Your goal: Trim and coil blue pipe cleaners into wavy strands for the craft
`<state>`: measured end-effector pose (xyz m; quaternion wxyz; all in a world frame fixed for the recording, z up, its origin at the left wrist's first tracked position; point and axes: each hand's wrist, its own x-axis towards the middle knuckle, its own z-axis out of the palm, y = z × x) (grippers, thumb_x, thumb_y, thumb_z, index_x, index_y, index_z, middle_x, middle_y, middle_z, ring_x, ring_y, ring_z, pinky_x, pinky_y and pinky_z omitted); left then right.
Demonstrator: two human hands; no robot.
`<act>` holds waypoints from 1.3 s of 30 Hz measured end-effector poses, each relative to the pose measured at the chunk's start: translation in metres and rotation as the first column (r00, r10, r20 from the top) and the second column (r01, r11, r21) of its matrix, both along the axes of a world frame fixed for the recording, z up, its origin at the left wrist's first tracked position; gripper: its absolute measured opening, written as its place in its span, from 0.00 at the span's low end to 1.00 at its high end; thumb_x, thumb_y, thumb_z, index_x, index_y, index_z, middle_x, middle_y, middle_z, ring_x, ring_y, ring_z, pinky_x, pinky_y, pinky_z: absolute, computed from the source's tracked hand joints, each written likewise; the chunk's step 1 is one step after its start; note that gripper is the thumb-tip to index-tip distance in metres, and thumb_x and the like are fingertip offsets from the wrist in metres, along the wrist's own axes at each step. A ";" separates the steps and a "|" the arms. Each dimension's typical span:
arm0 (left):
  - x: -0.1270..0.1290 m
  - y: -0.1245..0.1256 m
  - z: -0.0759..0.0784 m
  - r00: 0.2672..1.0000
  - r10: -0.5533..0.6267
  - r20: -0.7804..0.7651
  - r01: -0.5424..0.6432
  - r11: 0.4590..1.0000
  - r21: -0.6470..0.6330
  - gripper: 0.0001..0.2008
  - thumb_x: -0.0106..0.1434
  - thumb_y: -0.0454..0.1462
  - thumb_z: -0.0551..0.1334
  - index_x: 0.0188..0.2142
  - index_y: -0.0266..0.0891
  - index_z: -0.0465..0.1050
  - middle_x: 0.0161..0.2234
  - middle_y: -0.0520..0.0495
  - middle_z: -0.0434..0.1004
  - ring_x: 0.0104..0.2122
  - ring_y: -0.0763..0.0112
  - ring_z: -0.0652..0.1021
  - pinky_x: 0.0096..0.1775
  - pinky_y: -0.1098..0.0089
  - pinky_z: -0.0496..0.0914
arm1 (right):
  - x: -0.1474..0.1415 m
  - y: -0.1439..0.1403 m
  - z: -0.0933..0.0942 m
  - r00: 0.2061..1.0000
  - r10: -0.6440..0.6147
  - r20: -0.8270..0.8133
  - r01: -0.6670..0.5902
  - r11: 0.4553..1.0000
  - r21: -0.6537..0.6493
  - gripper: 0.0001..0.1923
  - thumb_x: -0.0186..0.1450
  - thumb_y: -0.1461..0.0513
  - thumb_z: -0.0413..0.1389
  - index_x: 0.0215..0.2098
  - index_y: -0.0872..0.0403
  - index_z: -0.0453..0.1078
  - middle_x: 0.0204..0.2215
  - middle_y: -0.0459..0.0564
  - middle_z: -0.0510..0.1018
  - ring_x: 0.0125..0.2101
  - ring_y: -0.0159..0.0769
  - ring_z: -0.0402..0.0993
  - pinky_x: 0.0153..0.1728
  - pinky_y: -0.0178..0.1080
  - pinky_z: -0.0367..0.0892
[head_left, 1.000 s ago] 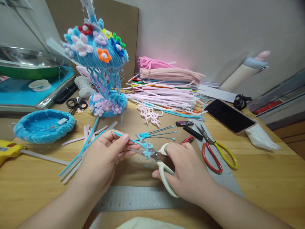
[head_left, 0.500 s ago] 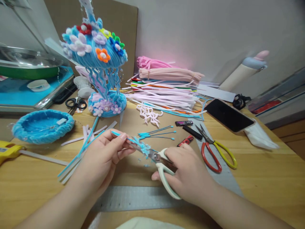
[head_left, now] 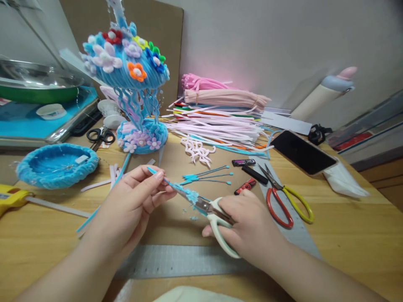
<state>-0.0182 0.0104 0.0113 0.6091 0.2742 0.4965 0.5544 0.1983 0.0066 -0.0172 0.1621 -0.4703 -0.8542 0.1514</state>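
Observation:
My left hand (head_left: 138, 193) pinches a blue pipe cleaner (head_left: 152, 170) between thumb and fingers. White-handled scissors (head_left: 223, 242) are in my right hand (head_left: 252, 226), their blades lying along the pipe cleaner and pointing toward my left fingertips. Light-blue fluff (head_left: 190, 196) clings to the blades, and a few bits lie on the brown board (head_left: 163, 233) below. Beyond the scissors lie several trimmed blue pipe cleaner pieces (head_left: 201, 176) with thin dark stems. A long blue pipe cleaner (head_left: 122, 172) runs behind my left hand; part of it is hidden.
A blue flower-covered lamp-like craft (head_left: 138, 79) stands behind my left hand. Bundles of pipe cleaners (head_left: 220, 100) lie at the back. Red-and-yellow-handled pliers or scissors (head_left: 280, 197) and a phone (head_left: 304, 151) are on the right. A yellow glue gun (head_left: 12, 199) and blue fuzzy bowl (head_left: 58, 165) are left.
The scissors have closed slightly, their handles drawing nearer together. My left hand has shifted slightly up, and the pipe cleaner tip stands a little higher.

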 end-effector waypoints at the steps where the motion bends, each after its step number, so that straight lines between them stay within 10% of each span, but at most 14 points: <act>1: 0.000 0.000 0.000 1.000 0.001 0.000 -0.001 1.000 0.003 0.03 0.56 0.35 0.66 0.29 0.38 0.74 0.26 0.54 0.73 0.28 0.77 0.76 0.35 0.75 0.76 | 0.000 0.000 0.000 1.000 -0.002 0.000 0.002 1.000 0.003 0.22 0.59 0.45 0.56 0.22 0.54 0.65 0.19 0.42 0.72 0.23 0.32 0.63 0.30 0.37 0.46; 39: 0.007 -0.003 -0.001 1.000 -0.029 0.002 0.029 0.999 -0.032 0.07 0.52 0.33 0.69 0.28 0.37 0.71 0.25 0.52 0.78 0.27 0.75 0.79 0.35 0.76 0.75 | 0.002 -0.001 0.003 0.999 -0.009 -0.044 0.011 0.998 0.058 0.21 0.57 0.46 0.59 0.22 0.54 0.62 0.19 0.42 0.70 0.23 0.32 0.61 0.30 0.37 0.45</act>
